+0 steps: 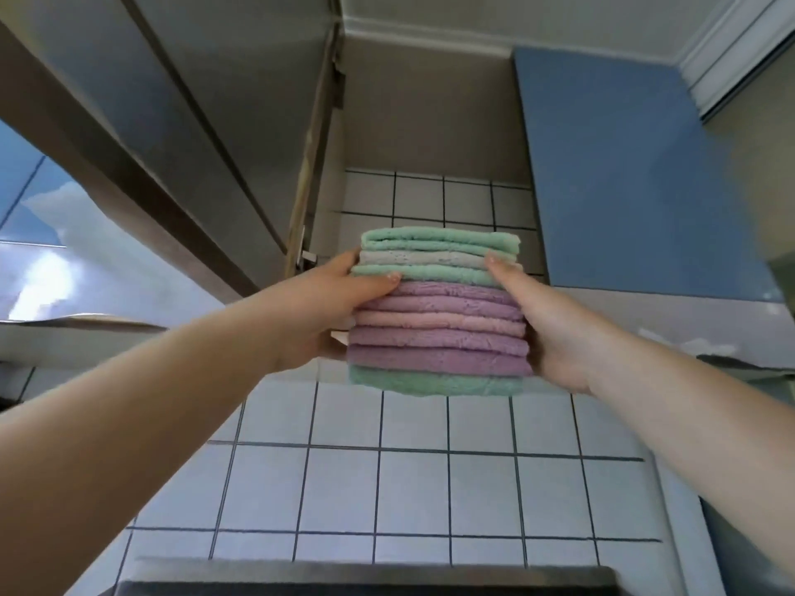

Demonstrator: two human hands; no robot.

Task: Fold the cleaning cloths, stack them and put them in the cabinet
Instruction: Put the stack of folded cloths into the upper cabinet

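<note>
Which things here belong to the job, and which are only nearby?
Job: stack of folded cloths, held between left hand and right hand; open cabinet above.
Nearby only: blue cabinet door, white tiled wall.

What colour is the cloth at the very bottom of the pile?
Mint green, like the top one. The bottom cloth shows best in the head view.

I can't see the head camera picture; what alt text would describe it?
Two bare hands, left hand and right hand, grip the sides of a stack of folded cloths in green, white, purple and pink, holding it up before an open wall cabinet with a blue door, above a white tiled wall.
</note>
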